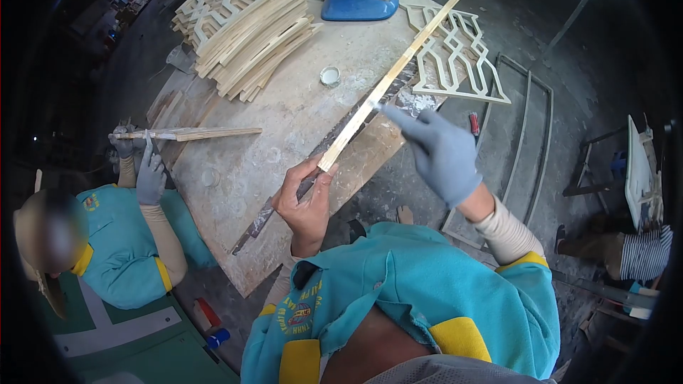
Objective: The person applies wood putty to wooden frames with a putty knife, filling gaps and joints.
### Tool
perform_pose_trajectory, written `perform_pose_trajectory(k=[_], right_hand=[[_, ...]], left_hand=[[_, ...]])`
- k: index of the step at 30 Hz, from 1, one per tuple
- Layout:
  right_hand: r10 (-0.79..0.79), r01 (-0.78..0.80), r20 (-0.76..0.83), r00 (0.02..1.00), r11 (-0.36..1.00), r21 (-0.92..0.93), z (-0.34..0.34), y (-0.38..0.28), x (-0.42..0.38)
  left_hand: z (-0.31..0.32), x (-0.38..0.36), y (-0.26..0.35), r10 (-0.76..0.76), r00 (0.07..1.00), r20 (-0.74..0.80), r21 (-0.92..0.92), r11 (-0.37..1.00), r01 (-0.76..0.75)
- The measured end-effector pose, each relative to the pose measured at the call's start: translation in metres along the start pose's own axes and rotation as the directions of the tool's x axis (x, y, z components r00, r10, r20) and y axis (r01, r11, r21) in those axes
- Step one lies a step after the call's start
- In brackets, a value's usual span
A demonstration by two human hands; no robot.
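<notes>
My bare left hand [304, 203] grips the near end of a long wooden strip [388, 85], thumb on one side and fingers on the other. The strip slants up and away over the table, with a white patch near its middle. My right hand [442, 153], in a grey glove, has its index finger stretched out to the strip's edge at that patch; its other fingers are partly curled. Beneath the strip runs a dark, stained bar [274, 213]. A lattice wooden panel [455, 57] lies beyond my right hand, and white paste [416, 103] is smeared near it.
A small tub [329, 77] of white stuff stands on the worktable [263, 163]. Stacked lattice panels [245, 25] and a blue fan base [361, 2] occupy the far side. At left, a co-worker's gloved hands [151, 178] handle another wooden piece [213, 133]. Metal frames [523, 135] are at right.
</notes>
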State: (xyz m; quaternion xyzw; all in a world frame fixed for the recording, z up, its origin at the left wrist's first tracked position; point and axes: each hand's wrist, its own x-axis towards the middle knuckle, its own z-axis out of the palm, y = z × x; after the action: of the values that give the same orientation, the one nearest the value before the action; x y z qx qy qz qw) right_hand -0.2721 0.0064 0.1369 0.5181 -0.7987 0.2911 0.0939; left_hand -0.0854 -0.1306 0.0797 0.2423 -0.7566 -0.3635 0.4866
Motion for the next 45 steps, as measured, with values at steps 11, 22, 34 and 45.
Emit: perform_pose_trajectory(k=[11,22,34,45], right_hand=[[0.018,-0.016,-0.053,0.998,0.999,0.05,0.016,0.0,-0.012],[-0.03,-0.01,0.111,0.993,0.941,0.34,0.009,-0.008,-0.013],[0.014,-0.006,-0.079,0.997,0.996,0.091,0.027,0.004,-0.03],[-0.067,0.061,0.046,0.997,0.99,0.128,0.006,-0.018,-0.015]], left_hand=[[0.0,0.0,0.0,0.007,1.0,-0.021,-0.026,1.0,-0.007],[-0.003,0.001,-0.002,0.002,1.0,0.008,-0.029,1.0,-0.002],[-0.002,0.005,0.004,-0.043,0.999,-0.005,-0.095,0.995,0.042],[-0.004,0.005,0.004,0.021,0.999,0.047,-0.055,0.998,-0.018]])
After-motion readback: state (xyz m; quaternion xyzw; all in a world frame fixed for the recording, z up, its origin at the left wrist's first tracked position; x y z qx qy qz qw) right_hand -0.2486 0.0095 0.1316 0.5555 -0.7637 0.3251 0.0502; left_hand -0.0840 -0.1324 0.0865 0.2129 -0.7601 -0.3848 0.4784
